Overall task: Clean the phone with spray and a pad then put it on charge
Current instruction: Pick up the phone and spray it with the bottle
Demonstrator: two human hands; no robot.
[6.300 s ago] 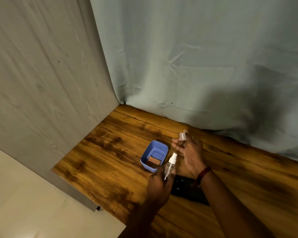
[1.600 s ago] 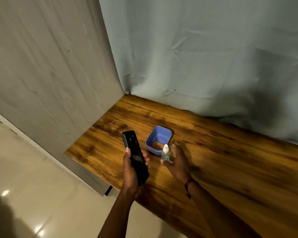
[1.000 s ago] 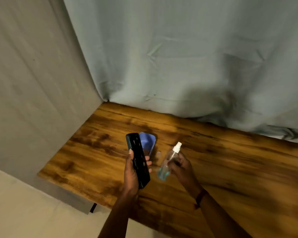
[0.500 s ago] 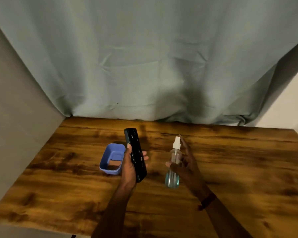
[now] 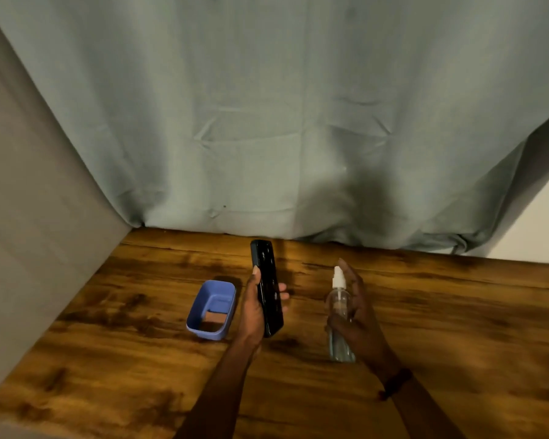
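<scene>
My left hand (image 5: 253, 308) grips a black phone (image 5: 266, 285), held upright above the wooden table (image 5: 441, 327) with its screen facing right. My right hand (image 5: 358, 315) holds a clear spray bottle (image 5: 339, 324) with a white nozzle, uncapped, the nozzle pointing left toward the phone. My forefinger rests over the top of the nozzle. A gap of about a hand's width separates phone and bottle. A brown pad (image 5: 215, 318) lies inside the blue tub (image 5: 200, 302) just left of my left hand.
A grey-green curtain (image 5: 267, 122) hangs along the table's back edge. A grey panel (image 5: 29, 217) closes the left side. A white wall (image 5: 545, 223) shows at the far right. No charger is visible.
My view has swung right and squared up to the table. My left hand took the phone up from the table earlier. My right hand picked up the bottle and raised it beside the phone.
</scene>
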